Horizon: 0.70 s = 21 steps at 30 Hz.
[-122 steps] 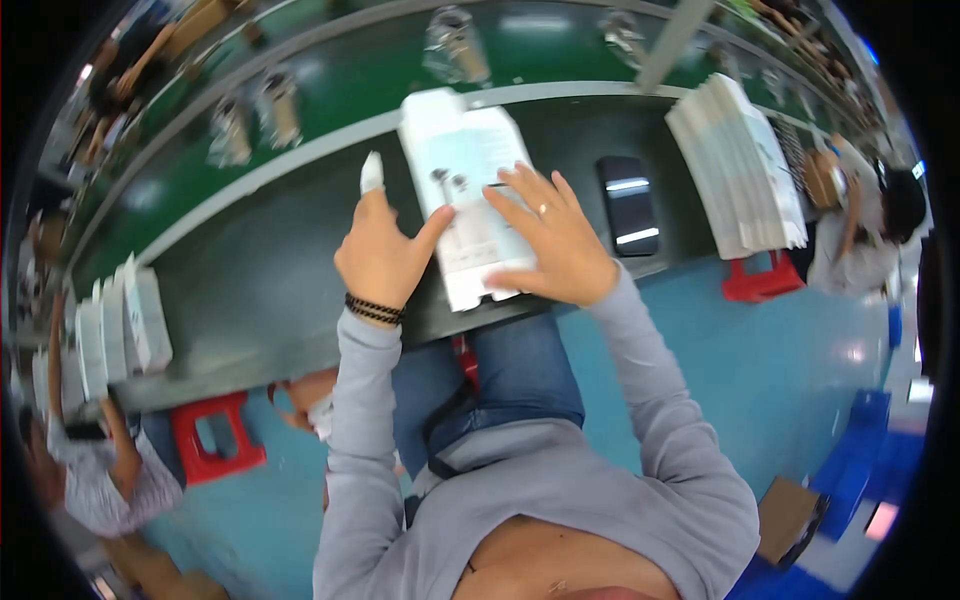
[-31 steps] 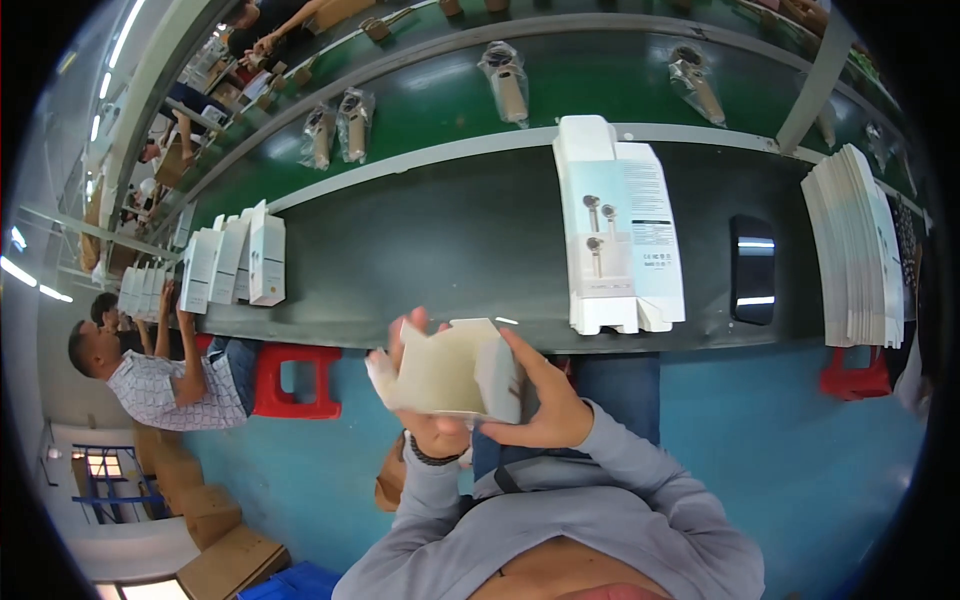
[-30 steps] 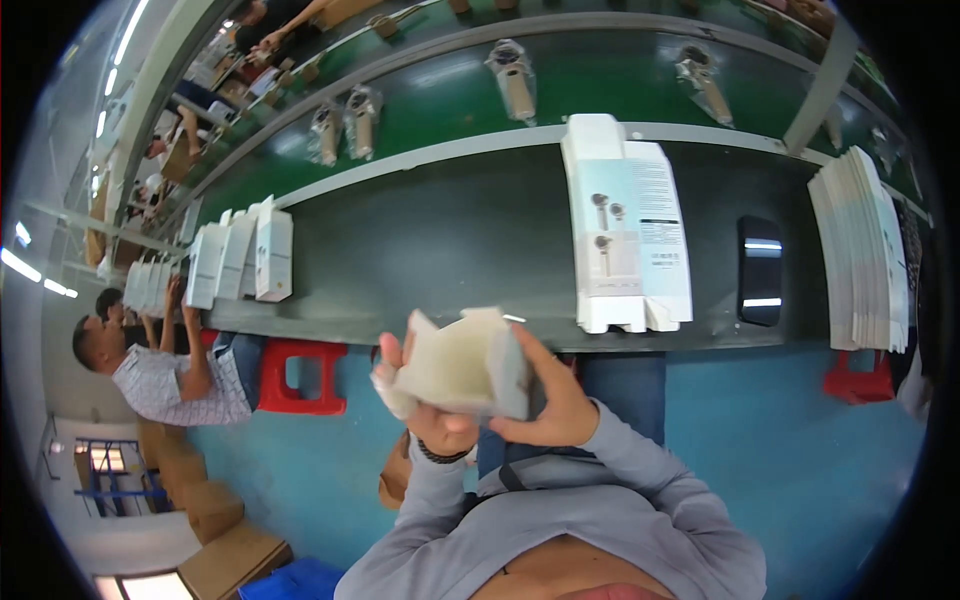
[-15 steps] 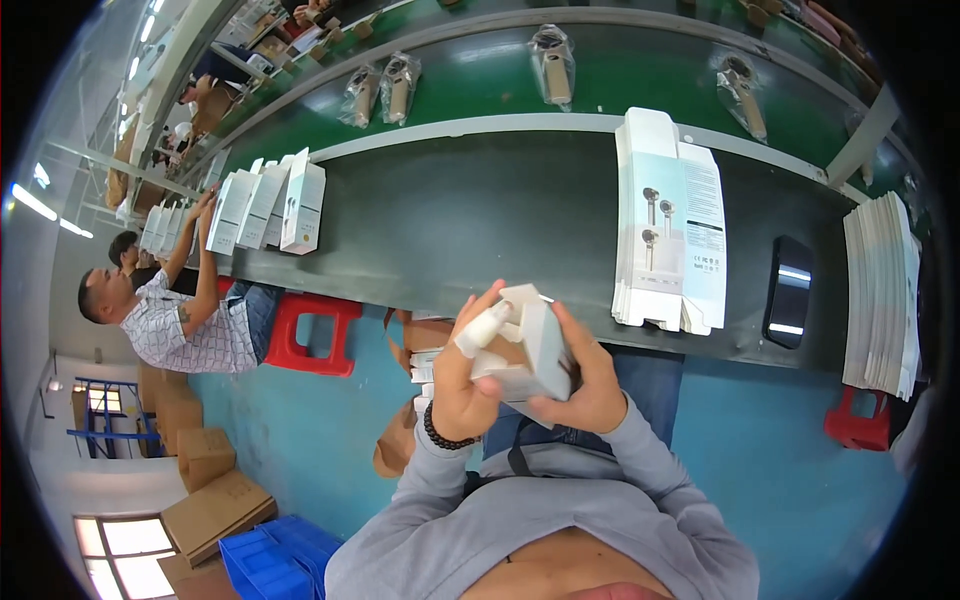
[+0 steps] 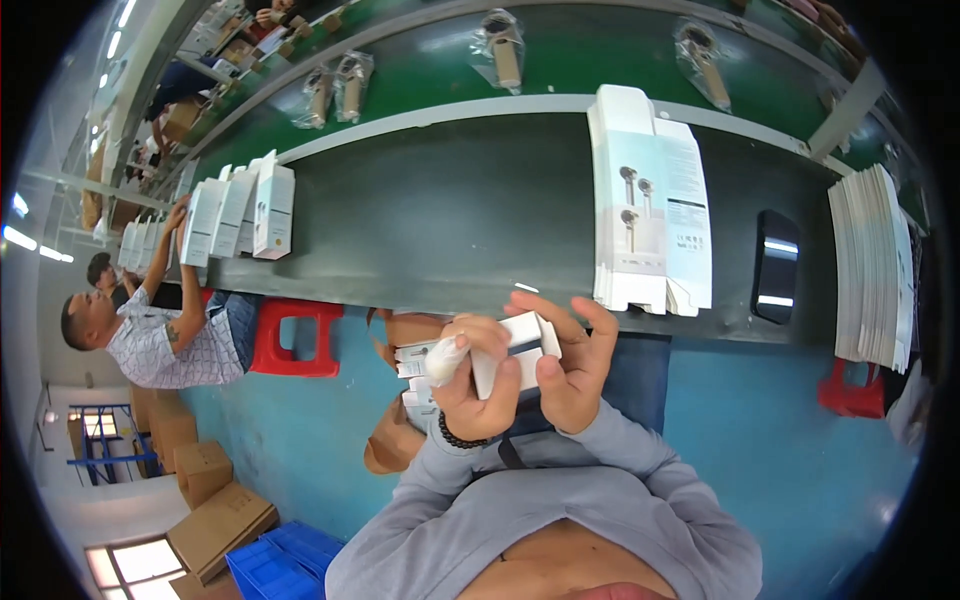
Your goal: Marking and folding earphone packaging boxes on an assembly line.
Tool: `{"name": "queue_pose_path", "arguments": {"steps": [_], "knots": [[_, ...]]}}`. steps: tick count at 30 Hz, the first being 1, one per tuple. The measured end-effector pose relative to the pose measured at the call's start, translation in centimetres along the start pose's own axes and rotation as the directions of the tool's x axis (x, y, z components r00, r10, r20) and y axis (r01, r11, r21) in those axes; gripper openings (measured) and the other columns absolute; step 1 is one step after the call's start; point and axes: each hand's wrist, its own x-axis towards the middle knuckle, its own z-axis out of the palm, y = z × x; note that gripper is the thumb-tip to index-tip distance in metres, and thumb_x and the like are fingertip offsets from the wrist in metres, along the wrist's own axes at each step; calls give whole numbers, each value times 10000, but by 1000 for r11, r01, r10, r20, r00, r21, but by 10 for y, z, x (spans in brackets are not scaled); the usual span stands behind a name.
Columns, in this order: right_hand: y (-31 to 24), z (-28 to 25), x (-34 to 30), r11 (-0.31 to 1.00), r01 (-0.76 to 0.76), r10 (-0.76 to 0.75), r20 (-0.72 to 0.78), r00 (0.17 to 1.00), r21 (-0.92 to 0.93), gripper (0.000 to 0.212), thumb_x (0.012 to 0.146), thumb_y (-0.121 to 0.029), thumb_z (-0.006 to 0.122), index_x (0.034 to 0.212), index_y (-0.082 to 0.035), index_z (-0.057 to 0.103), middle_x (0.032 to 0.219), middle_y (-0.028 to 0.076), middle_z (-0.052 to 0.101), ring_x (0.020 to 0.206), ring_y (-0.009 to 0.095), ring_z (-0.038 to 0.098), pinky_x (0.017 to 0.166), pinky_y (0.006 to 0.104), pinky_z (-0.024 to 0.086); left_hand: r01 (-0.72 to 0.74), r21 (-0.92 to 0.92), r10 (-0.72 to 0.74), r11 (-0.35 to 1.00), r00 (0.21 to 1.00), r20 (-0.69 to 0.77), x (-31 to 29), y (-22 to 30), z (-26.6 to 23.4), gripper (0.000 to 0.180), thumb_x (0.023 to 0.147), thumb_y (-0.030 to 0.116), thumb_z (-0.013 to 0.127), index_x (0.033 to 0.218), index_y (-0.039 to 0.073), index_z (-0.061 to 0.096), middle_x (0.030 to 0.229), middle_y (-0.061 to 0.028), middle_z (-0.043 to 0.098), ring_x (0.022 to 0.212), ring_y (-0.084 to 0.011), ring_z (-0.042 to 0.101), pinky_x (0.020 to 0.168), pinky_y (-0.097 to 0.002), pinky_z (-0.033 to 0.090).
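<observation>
A small white carton (image 5: 520, 350) with a dark stripe is held in front of my body, just off the table's near edge. My left hand (image 5: 475, 390) grips it, thumb on the near face and fingers over the top. White wrapping (image 5: 444, 362) covers one finger of that hand. My right hand (image 5: 580, 365) is at the carton's right end with its fingers spread apart, the thumb beside the end flap. The carton's inside is hidden. Beyond my hands, a stack of flattened printed cartons (image 5: 640, 230) lies on the dark table (image 5: 420, 210).
A phone (image 5: 775, 265) and another flat carton stack (image 5: 870, 270) are at right. Standing cartons (image 5: 235, 215) are at far left, beside a seated person (image 5: 180, 335) and red stool (image 5: 297, 338). Bagged devices (image 5: 505, 55) lie on the green belt (image 5: 430, 85). An open brown box (image 5: 395, 445) is below left.
The carton has turned in my hands; its open end no longer shows. My right fingers have spread away from its side. The bagged devices have shifted left along the belt, and the view has shifted slightly.
</observation>
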Motion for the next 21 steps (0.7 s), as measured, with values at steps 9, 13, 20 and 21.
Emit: {"name": "queue_pose_path", "arguments": {"steps": [9, 13, 20, 21], "knots": [[-9, -19, 13, 833, -38, 186, 215, 959, -551, 169, 851, -152, 593, 961, -29, 554, 1160, 158, 460, 912, 159, 501, 792, 286, 416, -98, 62, 93, 993, 993, 67, 4, -9, -15, 1220, 543, 408, 829, 1358, 358, -78, 1113, -104, 404, 712, -177, 456, 588, -299, 375], [3, -12, 13, 923, -348, 363, 72, 929, -165, 181, 759, -5, 626, 887, -42, 502, 1015, 97, 469, 762, 79, 513, 593, 192, 411, -127, 189, 103, 974, 986, 134, 9, -8, -17, 1332, 480, 526, 789, 1373, 314, -176, 1192, -155, 367, 768, -178, 439, 624, -294, 415], [11, -7, 11, 899, -437, 438, 29, 899, -28, 236, 773, 37, 588, 925, -39, 424, 1047, 78, 439, 837, 101, 532, 654, 214, 451, -94, 260, 33, 961, 973, 228, 12, -7, -26, 1359, 426, 468, 836, 1389, 305, -109, 1258, -165, 356, 779, -160, 438, 661, -286, 423], [10, -7, 10, 900, -436, 436, 39, 899, -23, 236, 773, 37, 588, 925, -39, 424, 1047, 78, 439, 837, 101, 532, 654, 214, 451, -92, 262, 27, 961, 970, 240, 12, -6, -26, 1354, 410, 459, 845, 1397, 303, -69, 1267, -165, 352, 792, -162, 438, 674, -292, 420]]}}
